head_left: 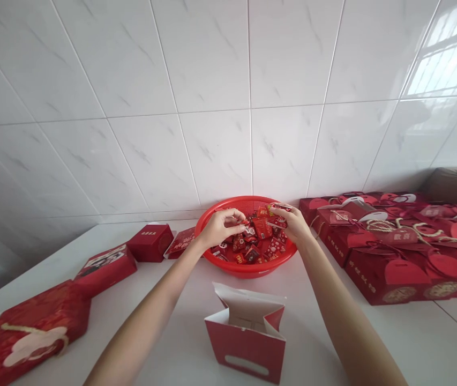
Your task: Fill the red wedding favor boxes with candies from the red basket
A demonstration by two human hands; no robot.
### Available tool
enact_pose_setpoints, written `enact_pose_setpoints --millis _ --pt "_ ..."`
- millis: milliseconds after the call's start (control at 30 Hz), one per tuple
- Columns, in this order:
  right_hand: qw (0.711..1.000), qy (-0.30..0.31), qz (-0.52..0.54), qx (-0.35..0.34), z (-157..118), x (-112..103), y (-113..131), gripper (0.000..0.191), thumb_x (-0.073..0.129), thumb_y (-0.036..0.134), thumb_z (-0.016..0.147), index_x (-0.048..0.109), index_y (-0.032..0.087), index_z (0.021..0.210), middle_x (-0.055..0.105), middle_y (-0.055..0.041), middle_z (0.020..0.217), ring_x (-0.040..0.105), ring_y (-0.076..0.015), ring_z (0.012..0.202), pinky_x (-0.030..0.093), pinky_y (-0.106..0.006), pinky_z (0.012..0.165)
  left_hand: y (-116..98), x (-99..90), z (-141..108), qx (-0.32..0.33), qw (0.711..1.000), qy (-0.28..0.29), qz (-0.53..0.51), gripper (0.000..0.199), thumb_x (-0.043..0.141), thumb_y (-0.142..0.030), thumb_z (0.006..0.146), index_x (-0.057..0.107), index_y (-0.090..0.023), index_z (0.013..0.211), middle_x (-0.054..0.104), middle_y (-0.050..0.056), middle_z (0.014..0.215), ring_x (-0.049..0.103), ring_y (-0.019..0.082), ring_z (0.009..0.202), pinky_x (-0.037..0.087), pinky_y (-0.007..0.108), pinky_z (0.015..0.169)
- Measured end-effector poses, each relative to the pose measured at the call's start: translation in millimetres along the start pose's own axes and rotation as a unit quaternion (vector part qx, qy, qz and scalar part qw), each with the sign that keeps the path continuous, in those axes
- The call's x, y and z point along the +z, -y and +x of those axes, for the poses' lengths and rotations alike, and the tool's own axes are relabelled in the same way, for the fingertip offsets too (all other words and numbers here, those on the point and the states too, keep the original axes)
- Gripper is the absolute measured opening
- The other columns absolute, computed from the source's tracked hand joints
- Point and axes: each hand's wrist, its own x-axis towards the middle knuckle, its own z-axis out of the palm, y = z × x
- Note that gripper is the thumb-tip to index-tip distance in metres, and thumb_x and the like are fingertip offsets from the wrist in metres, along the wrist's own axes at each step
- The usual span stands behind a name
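A red plastic basket [248, 272] full of small wrapped candies [251, 251] stands against the tiled wall. My left hand [223, 228] is over its left side, thumb and fingers drawn together above the candies; what they grip, if anything, is hard to make out. On the basket's right side, my right hand [292, 224] is closed around a few wrapped candies [278, 209], one with a green patch on its wrapper. Between my forearms a red paper gift box [248, 346] stands upright with its top open. Its white inside shows, and an oval window is cut in its front.
Rows of closed dark-red gift boxes [389, 273] with cord handles fill the counter's right side, a cardboard box [453, 185] behind them. To the left lie a red gift bag [35, 332], a red box [107, 268], another red box [150, 244] and a flat red packet [180, 242].
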Motion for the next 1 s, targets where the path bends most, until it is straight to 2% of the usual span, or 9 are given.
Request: enact_pose_setpoints --millis 100,167,267,333,433,633,833,1000 --pt "1.000 0.020 0.010 -0.005 -5.6 6.4 4.5 0.035 0.092 0.030 0.049 0.071 0.018 0.074 0.073 -0.0013 0.077 0.070 -0.0172 0.073 0.060 -0.030 0.068 -19.9 4.6 -16.8 0.036 0.992 -0.051 -0.112 0.030 0.078 -0.041 0.074 0.070 -0.019 0.094 0.071 0.006 0.104 0.069 0.022 0.094 0.058 0.037 0.086" --pt "0.999 0.049 0.017 -0.006 -14.4 15.4 11.6 0.034 0.092 0.031 0.050 0.071 0.018 0.074 0.072 -0.0002 0.076 0.069 -0.0166 0.073 0.060 -0.029 0.069 -32.6 5.3 -27.9 0.063 0.983 -0.081 -0.153 0.027 0.077 -0.041 0.078 0.073 -0.019 0.093 0.071 0.008 0.109 0.068 0.024 0.104 0.058 0.037 0.089" --pt "0.994 0.106 0.012 -0.002 -34.7 33.1 26.7 0.034 0.093 0.032 0.053 0.072 0.019 0.078 0.072 0.0009 0.076 0.069 -0.0163 0.073 0.060 -0.028 0.067 -48.1 2.3 -41.7 0.089 0.975 -0.132 -0.152 0.022 0.075 -0.041 0.082 0.076 -0.019 0.089 0.071 0.009 0.115 0.065 0.025 0.113 0.057 0.037 0.092" --pt "0.990 0.138 0.003 -0.006 -50.0 44.0 37.1 0.035 0.093 0.032 0.055 0.072 0.019 0.080 0.072 0.0013 0.075 0.069 -0.0161 0.071 0.059 -0.028 0.064 -56.5 -0.5 -48.8 0.089 0.973 -0.155 -0.143 0.025 0.078 -0.039 0.079 0.075 -0.020 0.095 0.069 0.010 0.119 0.066 0.024 0.109 0.059 0.035 0.088" --pt "0.986 0.165 -0.016 -0.021 -70.3 54.3 49.2 0.036 0.092 0.034 0.058 0.071 0.020 0.084 0.071 0.0016 0.073 0.068 -0.0165 0.067 0.058 -0.029 0.063 -68.6 -2.6 -57.4 0.082 0.971 -0.170 -0.148 0.040 0.082 -0.035 0.075 0.070 -0.020 0.110 0.069 0.009 0.119 0.069 0.020 0.098 0.060 0.031 0.081" --pt "0.976 0.181 -0.079 -0.088 -98.3 58.0 60.5 0.031 0.090 0.036 0.066 0.071 0.020 0.086 0.074 -0.0003 0.076 0.069 -0.0165 0.068 0.055 -0.027 0.065 -88.3 -0.2 -67.9 0.085 0.964 -0.191 -0.163 0.049 0.081 -0.031 0.075 0.061 -0.021 0.118 0.070 0.004 0.098 0.071 0.020 0.094 0.061 0.031 0.082" --pt "0.965 0.197 -0.132 -0.112 -112.4 57.5 61.8 0.029 0.085 0.040 0.072 0.077 0.019 0.091 0.076 -0.0039 0.086 0.070 -0.0191 0.076 0.057 -0.030 0.072 -94.2 4.0 -74.1 0.081 0.968 -0.166 -0.169 0.053 0.079 -0.029 0.075 0.060 -0.021 0.124 0.069 0.004 0.097 0.070 0.021 0.095 0.061 0.033 0.082" --pt "0.964 0.203 -0.127 -0.119 -117.3 58.4 61.0 0.029 0.089 0.037 0.067 0.077 0.019 0.088 0.075 -0.0028 0.084 0.069 -0.0184 0.076 0.057 -0.030 0.074 -99.6 8.9 -78.0 0.076 0.969 -0.178 -0.155 0.051 0.078 -0.028 0.076 0.062 -0.021 0.124 0.069 0.006 0.099 0.069 0.022 0.098 0.061 0.032 0.080"
